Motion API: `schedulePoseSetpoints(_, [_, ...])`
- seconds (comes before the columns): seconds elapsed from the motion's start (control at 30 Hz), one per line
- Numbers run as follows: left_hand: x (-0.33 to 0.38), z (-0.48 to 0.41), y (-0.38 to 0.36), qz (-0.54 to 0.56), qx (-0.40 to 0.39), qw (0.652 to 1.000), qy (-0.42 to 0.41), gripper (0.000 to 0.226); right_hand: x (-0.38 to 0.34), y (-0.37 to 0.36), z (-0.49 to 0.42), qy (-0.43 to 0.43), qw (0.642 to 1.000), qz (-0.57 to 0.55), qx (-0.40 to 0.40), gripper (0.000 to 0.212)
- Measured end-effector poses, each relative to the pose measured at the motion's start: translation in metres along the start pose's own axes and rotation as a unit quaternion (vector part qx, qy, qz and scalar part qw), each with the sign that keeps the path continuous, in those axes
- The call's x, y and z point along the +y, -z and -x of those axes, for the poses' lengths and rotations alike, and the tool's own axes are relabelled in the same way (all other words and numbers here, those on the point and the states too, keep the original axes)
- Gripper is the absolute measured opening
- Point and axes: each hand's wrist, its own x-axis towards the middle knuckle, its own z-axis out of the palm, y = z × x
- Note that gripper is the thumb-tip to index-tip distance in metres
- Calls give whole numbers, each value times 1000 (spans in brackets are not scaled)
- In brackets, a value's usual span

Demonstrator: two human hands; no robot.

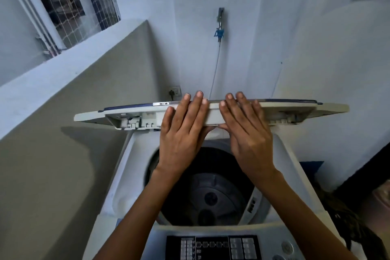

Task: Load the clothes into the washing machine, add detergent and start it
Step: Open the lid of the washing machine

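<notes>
Fingers (194, 107) of both hands lie side by side, flat across the raised lid (135, 116), tips hooked over its top edge. Left hand (181, 133) and right hand (247, 133) each grip the lid, thumbs tucked under its lower edge, hands near each other but not touching.

Washer (289, 164): top-loader, centre to bottom of frame, white body. Lid is folded and stands up at mid-frame, seen edge-on, cream plastic with a dark blue strip on the far face and moulded clips and ribs on the near face. Drum (181, 213) open below the hands, dark inside, grey round pulsator (211, 194) at the bottom. Panel (212, 247) at bottom centre, black with rows of small pale buttons; labels too small to read.

Hidden/unclear: forearms cover the left and right parts of the drum rim. Panel and washer front are cut off by the bottom edge. Dark mass at lower right (358, 228), can't tell what it is.

Behind: smooth pale wall, tap (220, 25) with blue fitting and thin hose (215, 69) running down behind the lid. Socket (174, 91) just left of the lid top. Grey rendered ledge (84, 91) at left, window (73, 2) with wire mesh at upper left.
</notes>
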Motion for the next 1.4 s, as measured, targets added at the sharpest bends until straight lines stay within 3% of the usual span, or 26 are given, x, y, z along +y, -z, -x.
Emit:
schedulePoseSetpoints(0.23, [-23, -64, -23, 61, -30, 998, 15, 56, 35, -33, -61, -33, 998, -60, -7, 37])
schedulePoseSetpoints(0.73, [-64, -161, -114, 109, -123, 985, 59, 70, 97, -113, -159, -151, 969, -139, -140, 39])
schedulePoseSetpoints(1.2, [-68, -160, -152, 93, -140, 983, 69, 71, 104, -141, -146, -117, 965, 60, -228, 57])
schedulePoseSetpoints(1.4, [-62, -130, -145, 96, -152, 980, 85, 73, 85, -131, -121, -159, 960, 64, -221, 66])
